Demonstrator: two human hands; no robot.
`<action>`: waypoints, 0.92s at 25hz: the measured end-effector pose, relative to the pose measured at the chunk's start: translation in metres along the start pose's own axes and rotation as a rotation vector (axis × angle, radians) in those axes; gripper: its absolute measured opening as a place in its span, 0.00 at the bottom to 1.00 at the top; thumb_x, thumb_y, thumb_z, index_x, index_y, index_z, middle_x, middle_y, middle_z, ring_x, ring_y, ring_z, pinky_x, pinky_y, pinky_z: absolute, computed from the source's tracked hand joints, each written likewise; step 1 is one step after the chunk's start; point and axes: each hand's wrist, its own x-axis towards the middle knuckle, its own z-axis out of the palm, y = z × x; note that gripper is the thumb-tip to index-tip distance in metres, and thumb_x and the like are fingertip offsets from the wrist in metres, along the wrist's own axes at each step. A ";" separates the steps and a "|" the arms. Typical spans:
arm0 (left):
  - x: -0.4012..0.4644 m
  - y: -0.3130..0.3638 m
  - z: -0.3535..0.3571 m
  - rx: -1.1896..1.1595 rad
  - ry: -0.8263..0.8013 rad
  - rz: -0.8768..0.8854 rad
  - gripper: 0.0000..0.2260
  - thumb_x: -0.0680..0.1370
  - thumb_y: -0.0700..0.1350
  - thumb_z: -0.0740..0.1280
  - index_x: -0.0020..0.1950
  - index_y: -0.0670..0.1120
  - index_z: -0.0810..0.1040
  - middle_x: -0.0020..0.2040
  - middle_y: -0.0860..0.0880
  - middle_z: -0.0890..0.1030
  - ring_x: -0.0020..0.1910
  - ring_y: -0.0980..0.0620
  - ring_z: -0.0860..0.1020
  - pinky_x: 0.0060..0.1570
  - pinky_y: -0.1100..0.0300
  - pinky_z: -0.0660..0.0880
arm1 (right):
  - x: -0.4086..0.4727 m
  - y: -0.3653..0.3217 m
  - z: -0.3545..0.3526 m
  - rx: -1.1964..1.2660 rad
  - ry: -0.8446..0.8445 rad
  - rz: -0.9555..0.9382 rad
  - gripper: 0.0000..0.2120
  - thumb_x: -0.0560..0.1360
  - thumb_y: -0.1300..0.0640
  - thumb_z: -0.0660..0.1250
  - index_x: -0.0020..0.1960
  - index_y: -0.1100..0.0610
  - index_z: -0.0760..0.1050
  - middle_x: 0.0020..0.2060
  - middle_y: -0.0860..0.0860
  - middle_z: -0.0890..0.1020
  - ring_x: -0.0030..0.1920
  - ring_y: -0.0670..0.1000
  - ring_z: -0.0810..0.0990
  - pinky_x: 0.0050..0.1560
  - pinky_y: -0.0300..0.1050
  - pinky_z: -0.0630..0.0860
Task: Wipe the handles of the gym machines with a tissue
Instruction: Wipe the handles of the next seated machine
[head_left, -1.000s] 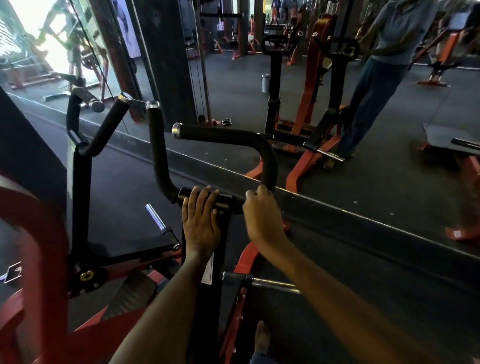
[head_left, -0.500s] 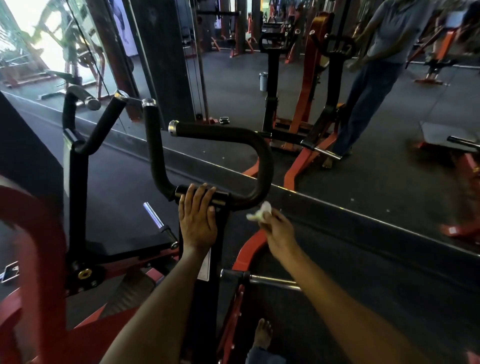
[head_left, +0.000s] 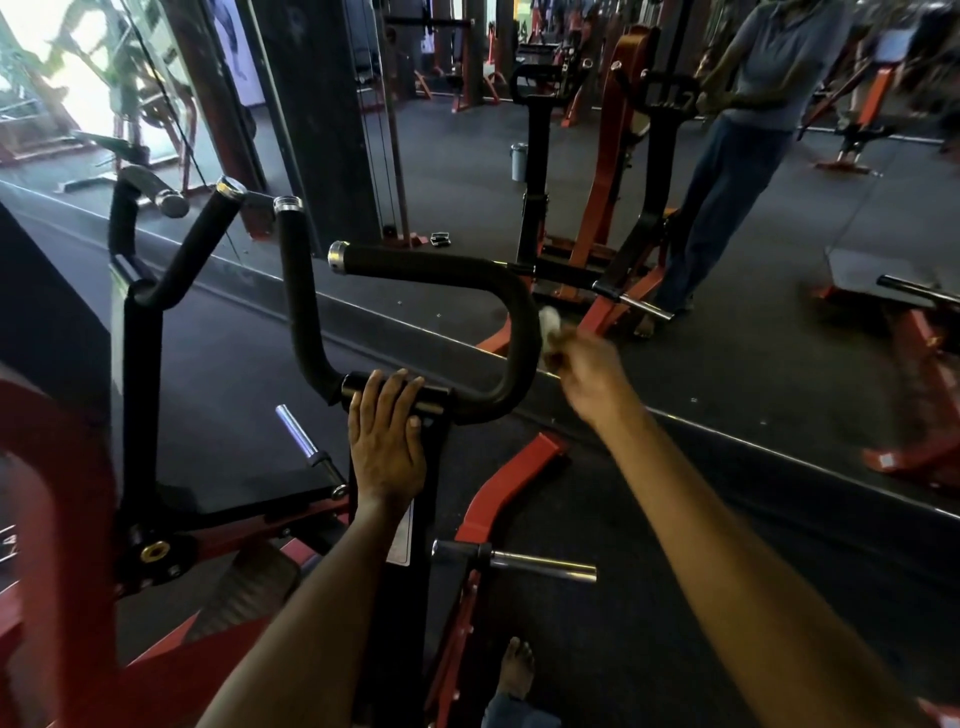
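The black padded handle of the red-framed gym machine loops up from a short crossbar, bends round at the right and runs back left to a chromed end cap, with a second upright grip rising beside it. To wipe it well, I judge the tissue should be wrapped against the padding and drawn along the whole curve, from the bend toward the cap, turning the wrist so the far side gets cleaned too, while the other hand keeps the bar from swinging. The left hand lies flat over the crossbar at the foot of the loop, fingers straight and close together, pressing on it rather than curling round. The right hand is blurred by motion, just right of the outer bend of the handle; its fingers are bunched, pinching the small white tissue, which sits against or a hair off the padding there; the blur makes contact unclear. The two hands are apart, on either side of the bend.
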 end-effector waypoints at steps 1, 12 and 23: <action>0.000 0.000 0.000 -0.001 0.000 0.000 0.19 0.81 0.47 0.51 0.69 0.47 0.69 0.70 0.44 0.71 0.75 0.43 0.61 0.74 0.43 0.53 | 0.010 -0.018 0.009 -0.113 -0.008 -0.161 0.06 0.77 0.63 0.62 0.49 0.58 0.77 0.43 0.53 0.80 0.42 0.48 0.79 0.42 0.40 0.77; -0.001 -0.002 0.000 0.004 0.003 -0.001 0.19 0.81 0.47 0.50 0.70 0.48 0.69 0.71 0.45 0.71 0.75 0.45 0.60 0.75 0.47 0.52 | -0.030 0.048 -0.013 -0.857 0.067 -1.025 0.08 0.74 0.66 0.66 0.52 0.63 0.79 0.43 0.52 0.75 0.43 0.40 0.72 0.47 0.28 0.71; 0.000 -0.002 0.001 0.019 0.012 -0.006 0.19 0.81 0.47 0.51 0.70 0.49 0.68 0.71 0.46 0.71 0.75 0.46 0.60 0.75 0.49 0.50 | -0.026 0.045 0.002 -1.192 0.015 -1.162 0.09 0.75 0.65 0.66 0.55 0.63 0.78 0.46 0.55 0.77 0.48 0.50 0.75 0.48 0.42 0.78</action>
